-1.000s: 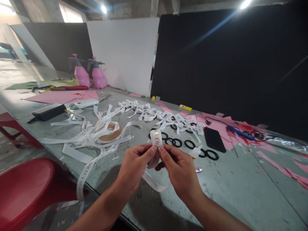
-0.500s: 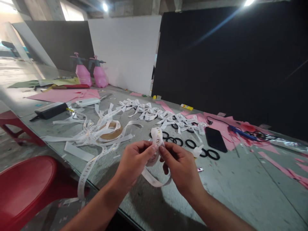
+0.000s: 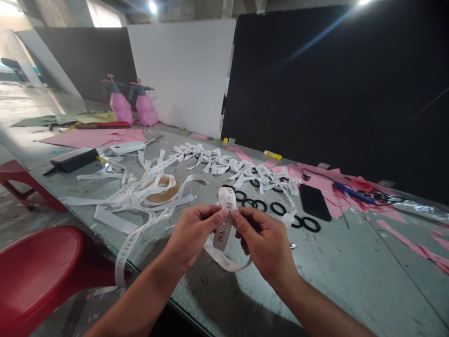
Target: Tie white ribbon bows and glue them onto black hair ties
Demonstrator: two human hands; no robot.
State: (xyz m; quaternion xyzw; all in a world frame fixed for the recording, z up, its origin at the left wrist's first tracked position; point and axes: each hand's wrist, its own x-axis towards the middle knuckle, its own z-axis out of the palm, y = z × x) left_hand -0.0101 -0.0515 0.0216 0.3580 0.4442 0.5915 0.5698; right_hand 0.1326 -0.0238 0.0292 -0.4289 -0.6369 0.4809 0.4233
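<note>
My left hand (image 3: 192, 235) and my right hand (image 3: 264, 243) meet above the near part of the table, both pinching one white printed ribbon (image 3: 225, 220). The ribbon forms a small loop above my fingertips, and its two tails hang down between my palms and curl underneath. Gold letters run along it. Just beyond my hands lie several black rings (image 3: 260, 205) in a row. Farther back, a row of finished white ribbon bows (image 3: 242, 172) stretches across the table.
A tangle of loose white ribbon around a brown spool (image 3: 159, 191) lies to the left. A black phone (image 3: 314, 201), pink paper scraps (image 3: 403, 220) and a blue tool (image 3: 351, 192) sit to the right. Two pink spray bottles (image 3: 133, 104) stand far left. A red stool (image 3: 35, 274) is below the table edge.
The ribbon's tails have slid lower between my hands, showing more lettering, and the loop on top has shrunk a little. My hands have stayed in nearly the same place.
</note>
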